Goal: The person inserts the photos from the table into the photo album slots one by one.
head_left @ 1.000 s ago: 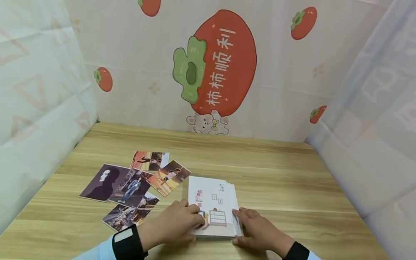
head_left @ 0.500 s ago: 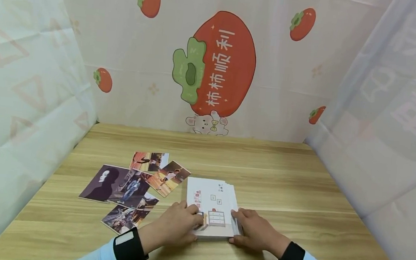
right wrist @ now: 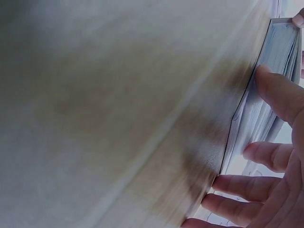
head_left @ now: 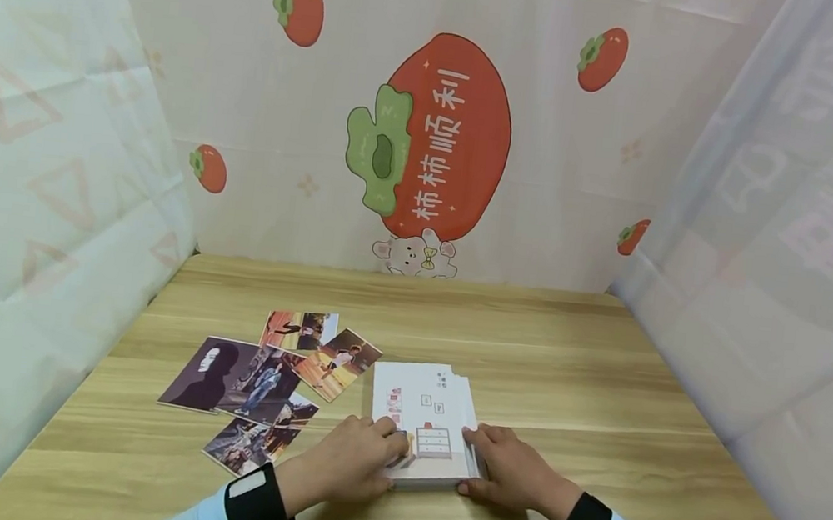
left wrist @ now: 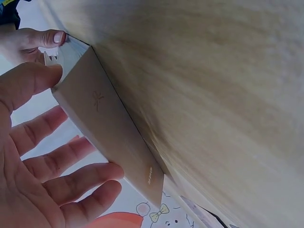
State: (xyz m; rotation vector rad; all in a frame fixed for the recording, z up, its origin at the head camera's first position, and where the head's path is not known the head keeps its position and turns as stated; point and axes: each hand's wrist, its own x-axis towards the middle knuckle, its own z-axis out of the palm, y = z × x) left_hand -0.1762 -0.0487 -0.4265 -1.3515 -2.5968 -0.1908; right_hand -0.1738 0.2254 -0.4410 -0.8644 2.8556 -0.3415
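A thick white photo album point(head_left: 441, 400) lies flat on the wooden table, its cover printed with a small dresser and frames. My left hand point(head_left: 355, 459) rests at its near left corner, fingers over the cover. In the left wrist view the thumb point(left wrist: 45, 78) touches the corner by the beige spine point(left wrist: 114, 123), and the other fingers are loosely bent. At the near right corner is my right hand point(head_left: 517, 471). The right wrist view shows its thumb point(right wrist: 280, 92) and index finger touching the page edges point(right wrist: 278, 47), with the other fingertips low by the table.
Several loose photos point(head_left: 264, 388) overlap on the table point(head_left: 544, 348) to the left of the album. White cloth with printed persimmons point(head_left: 466, 139) hangs behind the table, and pale cloth walls point(head_left: 784, 270) stand on both sides.
The head view has tilted up slightly, so everything sits a little lower in it. My right hand has shifted slightly left. Both hands stay at the album, and the photos lie as before.
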